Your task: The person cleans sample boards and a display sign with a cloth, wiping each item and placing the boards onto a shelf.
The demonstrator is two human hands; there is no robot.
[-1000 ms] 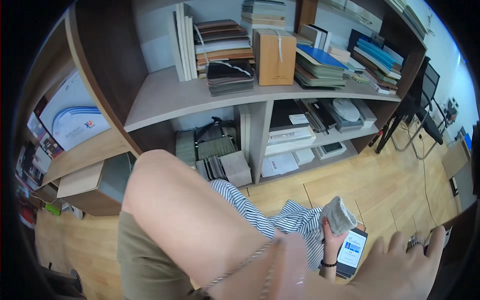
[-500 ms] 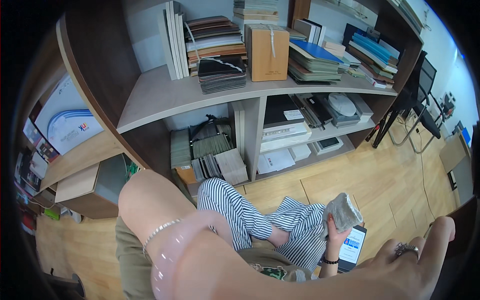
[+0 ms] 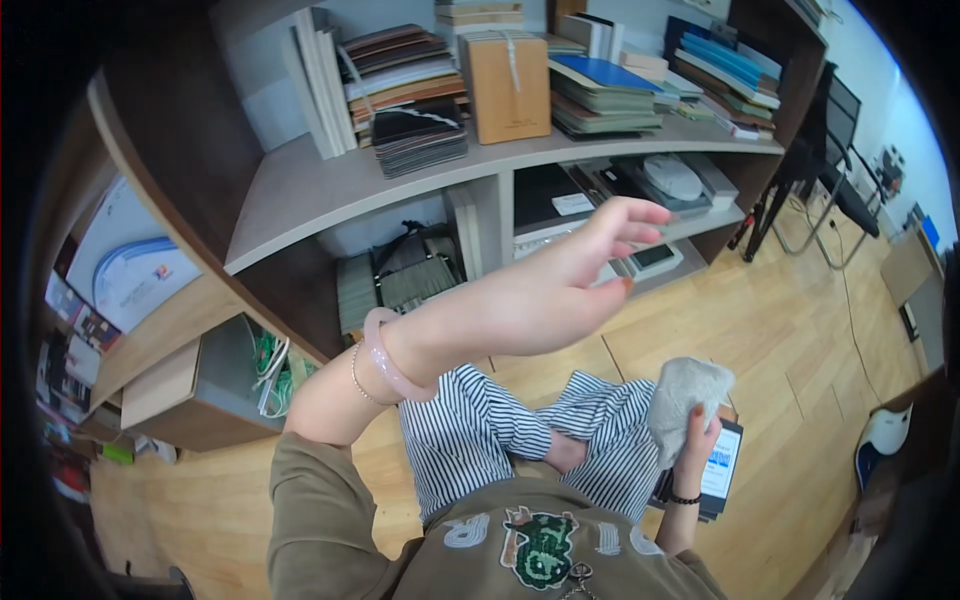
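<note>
Head view | our left hand [image 3: 560, 290] raised, fingers spread, empty | our right hand [image 3: 695, 430] clamped on grey cloth [image 3: 685, 395] | tan box [image 3: 508, 88] upright on shelf [image 3: 330, 185]

The left hand [image 3: 560, 290] is up in the air in front of the shelf [image 3: 400, 180], with its fingers spread and nothing in it. A pink bangle [image 3: 385, 355] sits on that wrist. The right hand [image 3: 695, 430] is lower down, well below the shelf, and it is closed around a grey cloth [image 3: 685, 390]. A phone [image 3: 720, 465] lies on the wooden floor [image 3: 780, 330] just beside that hand. On the shelf stands a brown box [image 3: 508, 85], with a dark pile of sample cards [image 3: 420, 135] to its left and a stack of books [image 3: 600, 95] to its right.
</note>
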